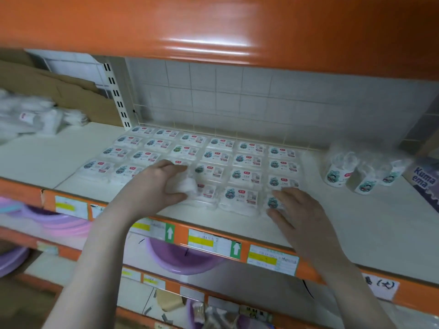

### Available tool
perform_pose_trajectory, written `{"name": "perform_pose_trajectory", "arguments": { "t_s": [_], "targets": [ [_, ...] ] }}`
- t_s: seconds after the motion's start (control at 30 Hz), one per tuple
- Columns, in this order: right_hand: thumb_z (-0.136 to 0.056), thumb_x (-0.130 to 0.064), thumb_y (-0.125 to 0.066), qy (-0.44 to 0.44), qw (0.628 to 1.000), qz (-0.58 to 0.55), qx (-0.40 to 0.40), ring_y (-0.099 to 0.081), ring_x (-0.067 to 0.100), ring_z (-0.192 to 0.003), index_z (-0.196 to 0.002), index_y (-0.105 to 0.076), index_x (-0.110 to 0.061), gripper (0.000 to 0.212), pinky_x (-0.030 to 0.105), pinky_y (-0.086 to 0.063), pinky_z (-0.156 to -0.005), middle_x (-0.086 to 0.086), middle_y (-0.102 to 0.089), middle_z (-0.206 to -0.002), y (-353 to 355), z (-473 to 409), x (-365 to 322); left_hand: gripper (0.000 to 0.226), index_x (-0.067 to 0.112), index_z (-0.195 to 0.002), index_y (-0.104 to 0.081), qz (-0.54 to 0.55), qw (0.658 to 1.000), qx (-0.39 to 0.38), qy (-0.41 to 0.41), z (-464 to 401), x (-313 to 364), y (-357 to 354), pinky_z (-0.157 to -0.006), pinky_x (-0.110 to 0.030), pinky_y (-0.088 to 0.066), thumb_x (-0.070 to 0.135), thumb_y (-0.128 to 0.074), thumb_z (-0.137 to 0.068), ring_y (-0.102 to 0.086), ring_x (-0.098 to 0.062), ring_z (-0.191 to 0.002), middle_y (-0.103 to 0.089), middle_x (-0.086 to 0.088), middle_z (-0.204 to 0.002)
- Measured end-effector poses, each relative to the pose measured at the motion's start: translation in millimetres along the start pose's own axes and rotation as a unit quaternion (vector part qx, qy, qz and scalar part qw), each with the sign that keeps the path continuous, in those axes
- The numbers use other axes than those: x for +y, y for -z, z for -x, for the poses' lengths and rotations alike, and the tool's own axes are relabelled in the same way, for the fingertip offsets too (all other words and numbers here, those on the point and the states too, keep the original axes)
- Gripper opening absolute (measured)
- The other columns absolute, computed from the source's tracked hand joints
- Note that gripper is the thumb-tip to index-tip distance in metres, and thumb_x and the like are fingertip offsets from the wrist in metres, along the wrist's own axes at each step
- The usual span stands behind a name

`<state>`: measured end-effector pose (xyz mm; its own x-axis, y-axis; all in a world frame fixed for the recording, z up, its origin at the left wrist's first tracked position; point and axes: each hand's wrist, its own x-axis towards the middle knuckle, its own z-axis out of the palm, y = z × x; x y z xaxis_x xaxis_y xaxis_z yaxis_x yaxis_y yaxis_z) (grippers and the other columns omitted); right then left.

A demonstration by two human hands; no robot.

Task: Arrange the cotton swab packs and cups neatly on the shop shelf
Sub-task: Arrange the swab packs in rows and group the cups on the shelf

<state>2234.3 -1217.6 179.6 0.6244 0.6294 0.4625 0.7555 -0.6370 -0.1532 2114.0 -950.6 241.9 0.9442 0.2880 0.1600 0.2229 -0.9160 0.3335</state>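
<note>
We look down on a white shop shelf point(356, 224) with an orange front edge. Flat cotton swab packs point(247, 160) lie in a grid of rows and columns across the shelf's middle, running from the tiled back wall point(237, 96) almost to the front edge. Our left hand point(156, 184) is closed around one white pack point(187, 184) at the near-left part of the grid, thumb below and fingers curled over its top. Our right hand point(297, 210) lies open, fingers spread, palm down on the front-row pack point(273, 201) at the grid's near-right corner. Toward the shelf's right end stand the cups point(356, 176), labelled and wrapped in clear film, touching one another and apart from the grid. Just beyond them, at the right edge, rests a purple package point(425, 181). At the shelf's far-left end lies a heap of white bags point(35, 117) before cardboard point(59, 86). Purple basins point(175, 257) sit on the shelf below.
</note>
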Motion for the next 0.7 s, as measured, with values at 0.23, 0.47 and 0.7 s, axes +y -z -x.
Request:
{"name": "perform_pose_trajectory", "arguments": {
  "t_s": [0.23,0.47,0.7],
  "targets": [
    [-0.083,-0.033,-0.052,-0.036,0.998,-0.021,0.051,-0.063,0.032,-0.093,-0.101,-0.067,-0.007,0.035,0.040,-0.052,-0.081,0.011,-0.066,-0.098,-26,-31,-60,0.064,0.021,-0.136,-0.048,-0.016,0.999,0.011,0.048,23,-28,16,-0.095,-0.025,-0.036,0.031,-0.073,-0.078,-0.050,-0.019,-0.118,-0.048,0.001,-0.132],
    [-0.081,-0.038,-0.042,-0.052,0.995,0.012,0.081,-0.063,0.032,-0.089,-0.096,-0.068,-0.008,0.042,0.040,-0.051,-0.080,0.010,-0.066,-0.091,-61,-66,-125,0.064,0.022,-0.136,-0.047,-0.008,0.999,0.020,0.028,26,-91,31,-0.095,-0.022,-0.034,0.031,-0.072,-0.078,-0.049,-0.017,-0.119,-0.047,0.001,-0.131],
    [-0.081,-0.035,-0.046,-0.093,0.983,0.031,0.157,-0.061,0.036,-0.087,-0.100,-0.067,-0.005,0.041,0.038,-0.045,-0.077,0.017,-0.064,-0.093,-104,-101,-187,0.065,0.020,-0.137,-0.047,-0.027,0.998,0.013,-0.047,14,-185,63,-0.094,-0.023,-0.035,0.034,-0.071,-0.078,-0.050,-0.018,-0.118,-0.048,0.000,-0.130]
  ]
}}
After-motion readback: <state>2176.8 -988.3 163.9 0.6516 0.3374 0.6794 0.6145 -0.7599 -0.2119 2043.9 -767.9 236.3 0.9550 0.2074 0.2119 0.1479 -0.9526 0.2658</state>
